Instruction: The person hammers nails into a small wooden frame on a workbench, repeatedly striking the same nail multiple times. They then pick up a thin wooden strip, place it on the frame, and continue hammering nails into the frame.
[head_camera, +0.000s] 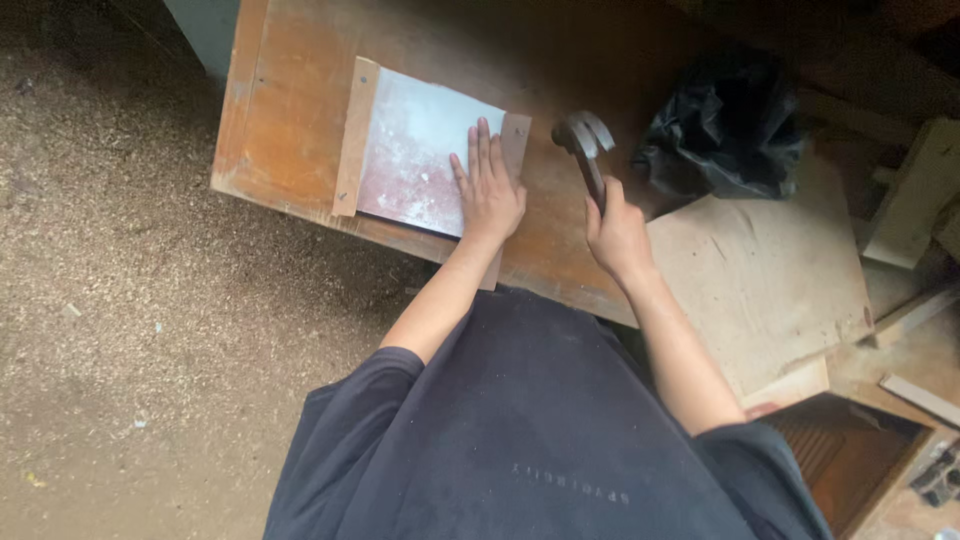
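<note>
My left hand (487, 188) lies flat, fingers together, on the right part of a pale grey-white panel (415, 150) and on the wooden strip (512, 150) along its right edge. A second wooden strip (356, 135) runs along the panel's left edge. The panel rests on a brown wooden table (290, 110). My right hand (615, 232) grips the handle of a claw hammer (586, 145), whose dark metal head is raised just right of the panel.
A crumpled black plastic bag (722, 125) sits at the table's far right. A pale board (760, 275) lies to the right of me, with wooden offcuts (915, 190) beyond it. Sawdust covers the floor (130, 300) on the left.
</note>
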